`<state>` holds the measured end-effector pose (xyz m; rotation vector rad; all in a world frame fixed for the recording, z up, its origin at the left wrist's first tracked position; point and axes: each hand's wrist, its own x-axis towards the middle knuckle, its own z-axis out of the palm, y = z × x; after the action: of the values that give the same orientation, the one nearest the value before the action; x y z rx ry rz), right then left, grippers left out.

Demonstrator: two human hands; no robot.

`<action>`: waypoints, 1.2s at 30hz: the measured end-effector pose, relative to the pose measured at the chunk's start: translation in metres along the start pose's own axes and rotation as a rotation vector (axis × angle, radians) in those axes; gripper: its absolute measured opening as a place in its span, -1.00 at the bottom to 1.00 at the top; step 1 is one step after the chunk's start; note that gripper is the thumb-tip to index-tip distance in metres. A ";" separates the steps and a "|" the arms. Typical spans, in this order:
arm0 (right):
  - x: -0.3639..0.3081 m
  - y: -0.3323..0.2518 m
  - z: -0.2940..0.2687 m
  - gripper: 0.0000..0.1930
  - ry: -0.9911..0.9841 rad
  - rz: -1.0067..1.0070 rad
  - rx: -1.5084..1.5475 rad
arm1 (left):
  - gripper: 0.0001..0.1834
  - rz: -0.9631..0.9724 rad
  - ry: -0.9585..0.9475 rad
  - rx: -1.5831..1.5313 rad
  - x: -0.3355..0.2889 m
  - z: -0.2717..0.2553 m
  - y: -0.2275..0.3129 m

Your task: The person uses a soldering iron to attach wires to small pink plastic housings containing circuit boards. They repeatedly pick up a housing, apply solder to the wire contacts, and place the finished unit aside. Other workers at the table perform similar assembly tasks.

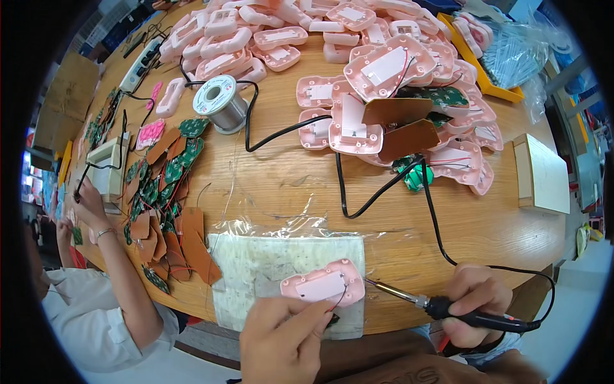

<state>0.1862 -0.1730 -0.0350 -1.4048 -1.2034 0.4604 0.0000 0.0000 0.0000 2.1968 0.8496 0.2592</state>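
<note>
My left hand (284, 336) is closed at the lower edge of a pink plastic shell (323, 286), above a pale mat (246, 275). A thin dark wire runs from inside the shell to my pinched fingertips. Just below them shows a scrap of dark green, perhaps a circuit board, mostly hidden by the fingers. To the right, my right hand (476, 304) grips the black handle of a soldering iron (400, 294). Its metal tip points left and ends close to the shell's right edge; whether they touch I cannot tell.
Pink shells (256, 41) are heaped at the back. More shells (358, 125) with brown boards lie centre right. A solder spool (220, 105) stands beside green circuit boards (182, 160). Black cable (435, 224) crosses the table. A co-worker's arm (125, 272) works at left. A pale box (540, 173) sits right.
</note>
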 end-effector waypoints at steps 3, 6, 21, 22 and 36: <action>-0.003 0.001 0.000 -0.73 0.069 0.036 0.034 | -0.83 -0.121 -0.079 -0.097 0.011 -0.001 0.006; -0.004 0.003 0.006 -0.73 0.103 0.045 0.036 | -0.97 -0.136 -0.085 -0.051 0.029 0.012 0.003; 0.013 0.008 0.015 -0.73 -0.051 0.010 -0.002 | -0.89 -0.122 -0.159 0.064 0.042 0.017 0.001; 0.015 0.008 0.013 -0.73 -0.082 0.010 -0.001 | -0.89 -0.124 -0.162 0.059 0.043 0.017 0.001; 0.007 0.008 0.007 -0.74 0.042 0.001 0.015 | -0.88 -0.114 -0.157 0.060 0.042 0.018 -0.002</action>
<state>0.1866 -0.1621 -0.0409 -1.3961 -1.1631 0.4379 0.0384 0.0175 -0.0170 2.1822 0.9006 0.0053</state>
